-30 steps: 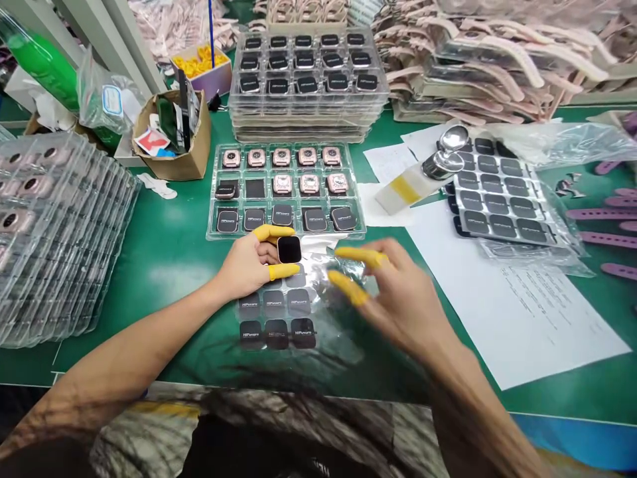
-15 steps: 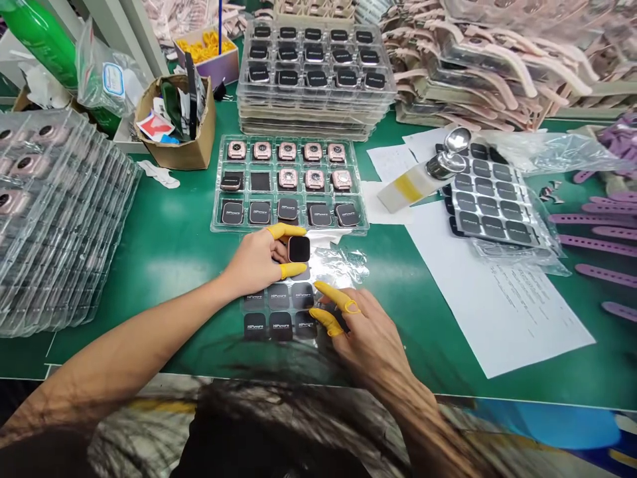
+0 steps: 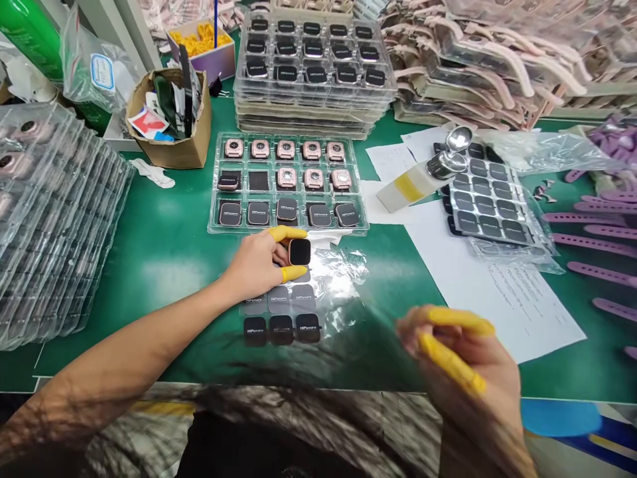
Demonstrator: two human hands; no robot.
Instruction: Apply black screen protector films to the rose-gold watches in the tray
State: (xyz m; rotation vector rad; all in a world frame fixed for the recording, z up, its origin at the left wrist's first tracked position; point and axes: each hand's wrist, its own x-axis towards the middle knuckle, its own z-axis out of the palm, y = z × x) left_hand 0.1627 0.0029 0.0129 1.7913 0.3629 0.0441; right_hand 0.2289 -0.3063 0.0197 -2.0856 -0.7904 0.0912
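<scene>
My left hand (image 3: 261, 262), with yellow finger cots on thumb and forefinger, is closed round a smartwatch case (image 3: 299, 252), its dark square screen facing up. Beneath it lies a clear sheet of black square screen stickers (image 3: 281, 330) with white lettering. My right hand (image 3: 468, 358), also in yellow cots, is raised to the right of that sheet. Its fingers are curled and smeared by motion, so whether anything is between them cannot be made out. Just beyond my left hand, a clear tray (image 3: 213, 199) holds pink-rimmed watch cases, some back up, others covered with black lettered squares.
Filled trays are stacked at the left (image 3: 54, 265) and at the back (image 3: 313, 113). A cardboard box (image 3: 192, 149) stands at back left. To the right lie a pump bottle (image 3: 415, 186), more sticker sheets (image 3: 480, 192), printed paper (image 3: 527, 312) and purple straps (image 3: 592, 242).
My right hand has left the sticker sheet and swung to the right. My left hand still holds the watch case in nearly the same place.
</scene>
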